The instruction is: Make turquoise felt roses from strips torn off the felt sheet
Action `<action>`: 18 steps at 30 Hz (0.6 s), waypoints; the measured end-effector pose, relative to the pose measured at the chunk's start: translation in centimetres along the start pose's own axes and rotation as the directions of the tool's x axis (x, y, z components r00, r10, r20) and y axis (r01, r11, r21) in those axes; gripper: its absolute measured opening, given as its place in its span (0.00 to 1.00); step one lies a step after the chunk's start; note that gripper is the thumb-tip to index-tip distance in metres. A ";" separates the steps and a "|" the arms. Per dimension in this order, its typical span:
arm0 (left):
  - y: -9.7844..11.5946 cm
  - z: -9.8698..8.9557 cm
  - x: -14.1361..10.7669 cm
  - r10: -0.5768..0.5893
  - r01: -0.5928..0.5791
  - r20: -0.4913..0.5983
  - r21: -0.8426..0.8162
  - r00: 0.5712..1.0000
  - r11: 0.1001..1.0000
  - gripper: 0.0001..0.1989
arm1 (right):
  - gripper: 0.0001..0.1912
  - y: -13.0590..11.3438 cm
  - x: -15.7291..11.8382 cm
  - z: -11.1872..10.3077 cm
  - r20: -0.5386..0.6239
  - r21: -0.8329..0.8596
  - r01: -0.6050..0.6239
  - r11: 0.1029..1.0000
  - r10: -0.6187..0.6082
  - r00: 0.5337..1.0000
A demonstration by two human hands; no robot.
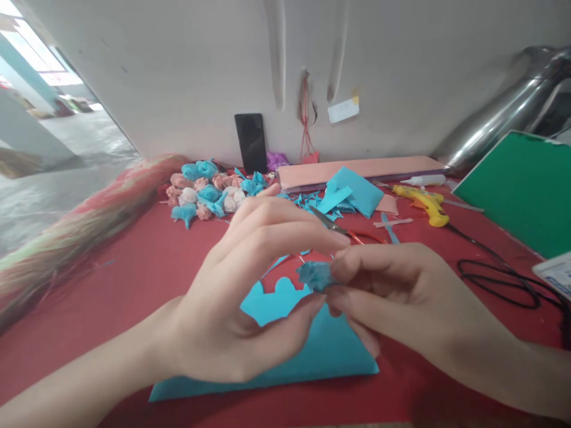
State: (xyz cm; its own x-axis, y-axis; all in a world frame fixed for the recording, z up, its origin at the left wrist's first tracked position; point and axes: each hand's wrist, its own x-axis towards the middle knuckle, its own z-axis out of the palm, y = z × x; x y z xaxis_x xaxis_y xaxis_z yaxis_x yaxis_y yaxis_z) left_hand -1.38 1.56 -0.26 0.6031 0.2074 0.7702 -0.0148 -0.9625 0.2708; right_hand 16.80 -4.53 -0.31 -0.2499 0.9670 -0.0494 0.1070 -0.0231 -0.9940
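Over the red tabletop (134, 285), above the cut blue sheet (330, 348), with the left hand (225, 288) curved wide and the right hand (413, 315) pinching the small crumpled blue paper (313, 275): grip only 1 end, lightly, to avoid flattening the ruffled other.

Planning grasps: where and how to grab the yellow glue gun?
Probably by the handle of the yellow glue gun, right hand, once free, coming from the near side: the handle slants toward the person, uncovered. Avoid the black cord at its end.
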 end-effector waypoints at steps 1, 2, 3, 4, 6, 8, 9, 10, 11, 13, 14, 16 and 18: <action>0.0 0.0 0.0 0.004 -0.003 -0.021 0.042 1.000 0.999 0.25 | 0.08 0.1 0.0 0.0 0.010 0.005 -0.013 1.000 0.013 1.000; 0.1 0.0 0.0 0.003 0.001 -0.044 0.089 0.999 0.996 0.22 | 0.09 0.1 0.0 -0.1 0.011 0.008 -0.017 1.000 0.017 1.000; 0.1 0.1 -0.1 0.009 0.001 -0.069 0.143 0.998 0.990 0.19 | 0.09 0.2 0.0 -0.1 0.004 0.011 -0.020 1.000 0.020 1.000; 0.2 0.2 -0.1 0.015 0.003 -0.089 0.197 0.996 0.980 0.17 | 0.09 0.2 0.0 -0.2 -0.002 0.019 -0.024 1.000 0.024 1.000; 0.3 0.5 0.0 0.019 0.022 -0.134 0.297 0.991 0.955 0.13 | 0.10 0.3 0.1 -0.2 -0.014 0.050 -0.034 0.998 0.035 0.999; 0.4 0.7 0.0 0.023 0.038 -0.160 0.365 0.987 0.930 0.11 | 0.10 0.3 0.1 -0.2 -0.006 0.088 -0.037 0.995 0.038 0.999; 0.4 0.7 0.1 0.031 0.038 -0.167 0.393 0.985 0.919 0.10 | 0.10 0.3 0.2 -0.2 -0.001 0.106 -0.033 0.994 0.034 0.999; 0.4 0.8 0.1 0.043 0.030 -0.166 0.418 0.985 0.908 0.09 | 0.10 0.3 0.2 -0.1 -0.002 0.121 -0.035 0.992 0.036 0.999; 0.4 0.8 0.2 0.055 0.022 -0.163 0.438 0.985 0.898 0.09 | 0.10 0.3 0.3 0.0 -0.004 0.132 -0.037 0.991 0.038 0.999; 0.4 0.7 0.3 0.067 0.011 -0.153 0.462 0.986 0.887 0.08 | 0.10 0.2 0.5 0.1 -0.020 0.140 -0.038 0.989 0.041 0.999; 0.4 0.7 0.3 0.065 0.012 -0.150 0.464 0.987 0.886 0.08 | 0.10 0.2 0.5 0.1 -0.030 0.139 -0.041 0.989 0.046 0.999; 0.4 0.5 0.4 0.046 0.021 -0.133 0.463 0.990 0.886 0.08 | 0.09 0.2 0.6 0.2 -0.047 0.123 -0.037 0.992 0.043 0.998; 0.5 0.5 0.4 0.035 0.024 -0.121 0.456 0.992 0.890 0.09 | 0.09 0.1 0.5 0.3 -0.064 0.101 -0.005 0.995 0.011 0.998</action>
State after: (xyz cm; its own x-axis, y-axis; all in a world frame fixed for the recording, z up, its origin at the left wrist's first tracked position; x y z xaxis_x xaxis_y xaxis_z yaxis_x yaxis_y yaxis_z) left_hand -0.80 1.12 -0.10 0.5016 0.1931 0.8433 0.3649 -0.9310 -0.0039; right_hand 16.41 -4.11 -0.50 -0.1864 0.9810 -0.0541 0.0108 -0.0530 -0.9985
